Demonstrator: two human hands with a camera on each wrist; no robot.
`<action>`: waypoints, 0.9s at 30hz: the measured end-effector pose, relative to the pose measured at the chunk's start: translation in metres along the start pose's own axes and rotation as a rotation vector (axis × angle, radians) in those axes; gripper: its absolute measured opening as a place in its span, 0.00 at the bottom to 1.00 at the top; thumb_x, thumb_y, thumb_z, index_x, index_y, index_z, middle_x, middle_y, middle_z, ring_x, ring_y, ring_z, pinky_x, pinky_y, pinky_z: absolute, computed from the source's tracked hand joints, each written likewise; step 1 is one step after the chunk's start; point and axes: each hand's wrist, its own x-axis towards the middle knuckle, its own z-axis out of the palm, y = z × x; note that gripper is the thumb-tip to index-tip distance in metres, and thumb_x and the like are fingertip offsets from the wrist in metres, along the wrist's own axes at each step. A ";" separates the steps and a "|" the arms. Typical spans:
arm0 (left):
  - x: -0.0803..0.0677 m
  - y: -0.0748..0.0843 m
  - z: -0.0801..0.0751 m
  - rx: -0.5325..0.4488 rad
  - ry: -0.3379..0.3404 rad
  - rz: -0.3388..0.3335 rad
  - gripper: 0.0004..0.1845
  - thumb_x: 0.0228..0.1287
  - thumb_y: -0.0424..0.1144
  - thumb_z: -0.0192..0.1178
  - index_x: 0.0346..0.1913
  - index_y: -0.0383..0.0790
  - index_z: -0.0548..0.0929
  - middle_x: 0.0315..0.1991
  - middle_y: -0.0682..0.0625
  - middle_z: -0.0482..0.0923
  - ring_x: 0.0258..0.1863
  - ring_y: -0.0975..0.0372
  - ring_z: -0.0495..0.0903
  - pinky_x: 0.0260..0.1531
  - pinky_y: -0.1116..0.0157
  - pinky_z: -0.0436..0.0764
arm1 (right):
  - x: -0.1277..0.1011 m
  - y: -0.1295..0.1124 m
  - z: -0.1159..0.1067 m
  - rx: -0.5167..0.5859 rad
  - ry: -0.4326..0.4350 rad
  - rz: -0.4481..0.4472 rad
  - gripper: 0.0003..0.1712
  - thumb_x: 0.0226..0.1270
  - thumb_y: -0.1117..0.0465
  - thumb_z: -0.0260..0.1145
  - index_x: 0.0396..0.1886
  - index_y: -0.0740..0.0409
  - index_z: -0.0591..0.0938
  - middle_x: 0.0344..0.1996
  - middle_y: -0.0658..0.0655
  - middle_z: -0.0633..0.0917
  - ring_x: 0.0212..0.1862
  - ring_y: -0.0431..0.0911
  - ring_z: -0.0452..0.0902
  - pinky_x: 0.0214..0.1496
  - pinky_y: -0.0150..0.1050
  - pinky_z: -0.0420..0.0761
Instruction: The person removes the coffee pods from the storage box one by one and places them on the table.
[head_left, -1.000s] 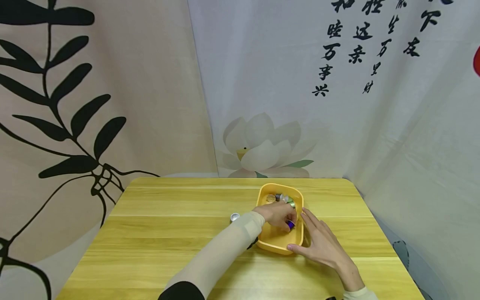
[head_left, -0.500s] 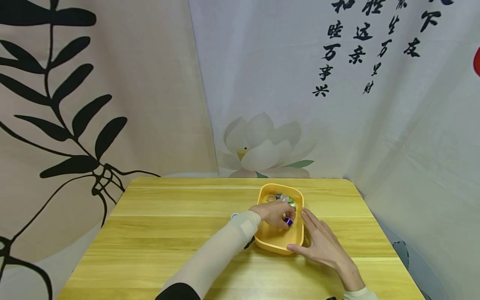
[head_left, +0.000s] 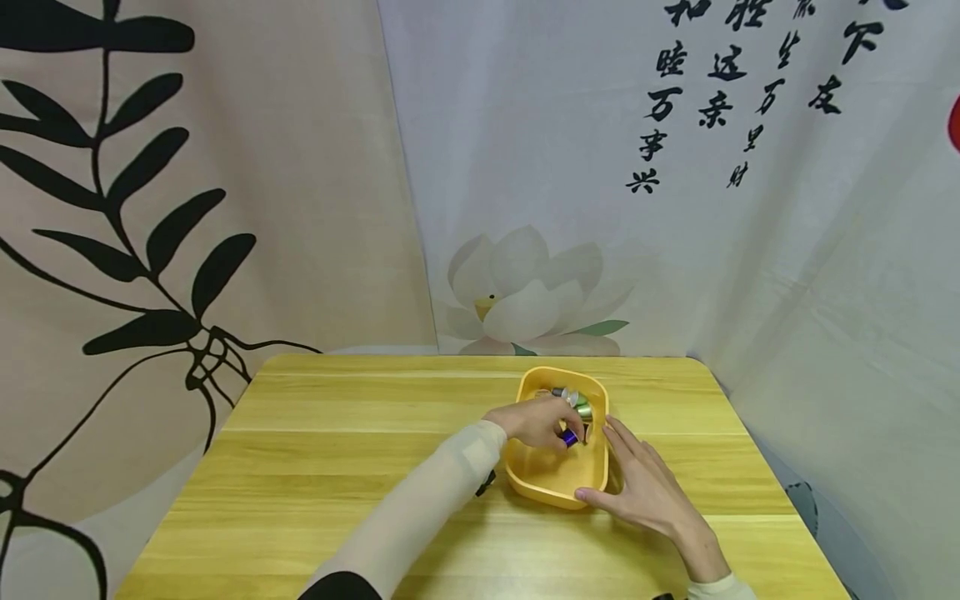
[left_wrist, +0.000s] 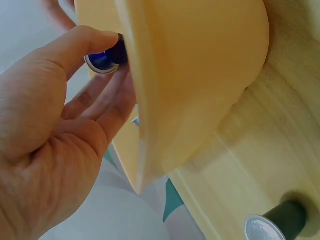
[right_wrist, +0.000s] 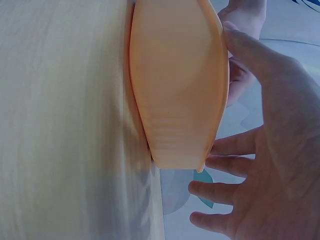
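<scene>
Left hand (head_left: 536,422) pinches glossy blue capsule (left_wrist: 104,60) over rounded yellow tray (head_left: 555,477); right hand (head_left: 648,487), fingers straight, touches it. Wood-grain table (head_left: 337,450); printed curtain (head_left: 322,167) beyond.

The basket (head_left: 553,497) was a plain orange-yellow, warmer than the table (head_left: 337,467), whose pale yellow top ran with streaky, slightly greenish wood grain. The blue-violet capsule (left_wrist: 102,61) had a silver rim, and the light green capsule (head_left: 584,412) in the basket looked shiny. The dark green capsule (left_wrist: 290,221) on the table showed a silver lid (left_wrist: 261,230) with a mottled pattern. The left sleeve (head_left: 420,492) was cream, broken by a black section (head_left: 342,587). Beige cloth (head_left: 322,167) bore a print of black leaves (head_left: 222,271), while white cloth (head_left: 525,125) carried black characters (head_left: 662,104), a pale lotus (head_left: 532,300) with a yellow centre (head_left: 484,308) and a green leaf (head_left: 600,327), and a red shape (head_left: 955,125).
</scene>
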 end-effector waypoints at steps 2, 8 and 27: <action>-0.003 0.000 -0.002 -0.034 0.002 -0.001 0.16 0.77 0.35 0.74 0.62 0.50 0.93 0.60 0.59 0.91 0.56 0.66 0.90 0.61 0.72 0.85 | 0.000 0.000 0.000 0.002 0.001 -0.001 0.68 0.65 0.25 0.78 0.87 0.68 0.67 0.89 0.69 0.66 0.83 0.73 0.70 0.83 0.79 0.68; -0.013 -0.001 -0.008 -0.164 0.005 0.036 0.16 0.76 0.28 0.72 0.62 0.42 0.92 0.63 0.53 0.91 0.62 0.59 0.92 0.58 0.75 0.88 | 0.001 0.001 0.000 0.001 0.004 -0.005 0.68 0.65 0.25 0.78 0.87 0.68 0.68 0.89 0.68 0.66 0.83 0.73 0.70 0.82 0.80 0.68; -0.039 -0.013 -0.011 -0.304 0.149 0.109 0.06 0.83 0.39 0.69 0.54 0.45 0.93 0.56 0.52 0.91 0.59 0.66 0.88 0.62 0.71 0.89 | 0.000 0.000 0.000 0.003 0.011 -0.010 0.68 0.65 0.25 0.79 0.86 0.69 0.69 0.88 0.69 0.67 0.83 0.72 0.71 0.81 0.78 0.71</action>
